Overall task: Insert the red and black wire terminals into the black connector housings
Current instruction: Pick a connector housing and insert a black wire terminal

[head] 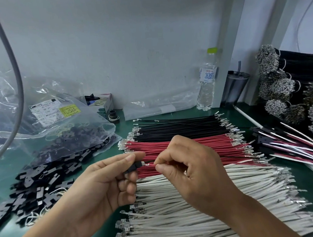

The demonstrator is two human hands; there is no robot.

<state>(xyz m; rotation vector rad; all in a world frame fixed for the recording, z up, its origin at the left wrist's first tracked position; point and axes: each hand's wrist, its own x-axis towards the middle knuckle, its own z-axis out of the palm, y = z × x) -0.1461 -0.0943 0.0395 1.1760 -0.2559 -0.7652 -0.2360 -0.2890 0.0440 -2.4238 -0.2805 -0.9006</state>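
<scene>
From the head view, the left hand point(108, 182) pinches a black connector housing point(132, 168) above the desk point(91, 156). The right hand point(190, 169) fingers pinch a red wire point(151, 164), its terminal just beside the housing opening. Insertion is in hand; next, I judge, needs straight pushing leftward.

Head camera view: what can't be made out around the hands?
- Wire pinched by the right hand: its fingers hide the colour.
- Black connector housing in the left hand: opening too small and blurred to show whether the terminal is in.
- Bag label: print too small.
</scene>
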